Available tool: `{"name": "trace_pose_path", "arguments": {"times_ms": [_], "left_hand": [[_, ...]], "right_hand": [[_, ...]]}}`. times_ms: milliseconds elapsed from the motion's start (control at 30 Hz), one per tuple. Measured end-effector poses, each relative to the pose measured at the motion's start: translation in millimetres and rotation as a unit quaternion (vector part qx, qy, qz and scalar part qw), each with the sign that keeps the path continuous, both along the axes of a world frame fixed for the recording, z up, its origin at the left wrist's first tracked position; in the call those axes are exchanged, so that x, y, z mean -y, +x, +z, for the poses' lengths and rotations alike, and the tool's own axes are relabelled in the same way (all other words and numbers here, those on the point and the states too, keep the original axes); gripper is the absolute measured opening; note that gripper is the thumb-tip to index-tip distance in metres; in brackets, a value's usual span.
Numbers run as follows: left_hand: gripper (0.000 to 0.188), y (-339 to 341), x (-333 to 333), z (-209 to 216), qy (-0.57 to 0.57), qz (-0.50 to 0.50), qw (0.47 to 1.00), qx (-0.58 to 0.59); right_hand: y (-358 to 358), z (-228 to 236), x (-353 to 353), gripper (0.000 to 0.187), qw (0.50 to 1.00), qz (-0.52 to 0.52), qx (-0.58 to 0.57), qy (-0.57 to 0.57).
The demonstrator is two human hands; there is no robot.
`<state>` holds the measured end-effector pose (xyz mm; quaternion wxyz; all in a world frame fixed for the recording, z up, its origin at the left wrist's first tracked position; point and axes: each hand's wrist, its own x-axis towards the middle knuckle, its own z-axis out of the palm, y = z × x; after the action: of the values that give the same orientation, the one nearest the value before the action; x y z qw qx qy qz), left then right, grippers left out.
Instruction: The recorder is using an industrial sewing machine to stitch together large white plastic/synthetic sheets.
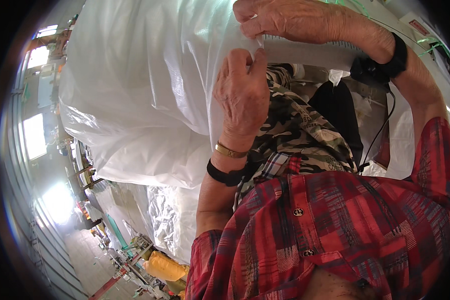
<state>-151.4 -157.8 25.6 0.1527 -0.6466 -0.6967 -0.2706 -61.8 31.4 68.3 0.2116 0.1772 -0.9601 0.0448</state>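
Note:
A large translucent white plastic sheet (pixel 145 65) with a woven sheen lies in loose folds across the left and top of the view. My left hand (pixel 242 92) is closed at the sheet's right edge, thumb and forefinger pinched on it. Just above and to the right, my right hand (pixel 290 21) pinches the same edge, its fingertips close to the left ones. A small white bit of the sheet shows between the two pinches. Under my right hand runs a pale strip (pixel 310 52) with dark tick marks along its upper edge, like a ruler.
My lap in a camouflage cloth (pixel 305 125) sits right below the hands. A black cable (pixel 385 120) hangs from the device (pixel 367 70) at my right wrist. Green strings (pixel 430 49) lie at the upper right. A yellow bundle (pixel 167 267) and crinkled clear plastic (pixel 165 212) are at lower left.

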Motion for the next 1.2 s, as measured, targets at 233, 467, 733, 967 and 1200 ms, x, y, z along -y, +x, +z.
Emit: {"name": "trace_pose_path", "arguments": {"times_ms": [233, 467, 733, 967, 1200], "left_hand": [[0.028, -5.6, -0.9, -1.6, 0.010, -0.020, 0.999, -0.036], [0.024, -16.8, -4.2, 1.7, 0.026, -0.078, 0.992, -0.098], [0.023, -21.0, -4.8, 5.8, -0.019, -0.097, 0.994, -0.053], [0.019, -20.7, -7.6, 9.4, -0.003, -0.105, 0.993, -0.059], [0.015, -22.4, -9.3, 7.7, 0.008, -0.110, 0.992, -0.056]], "right_hand": [[0.4, -4.6, 2.6, 0.009, 0.999, -0.028, 0.005, 0.022], [-3.2, -8.4, 6.0, 0.007, 0.994, -0.010, 0.021, -0.108], [-3.5, -0.4, -3.8, 0.006, 0.970, -0.043, 0.068, -0.228], [-6.4, -5.2, -41.8, 0.016, 0.936, -0.203, -0.006, -0.287], [-8.7, -5.1, -40.4, 0.016, 0.973, -0.118, 0.053, -0.191]]}}
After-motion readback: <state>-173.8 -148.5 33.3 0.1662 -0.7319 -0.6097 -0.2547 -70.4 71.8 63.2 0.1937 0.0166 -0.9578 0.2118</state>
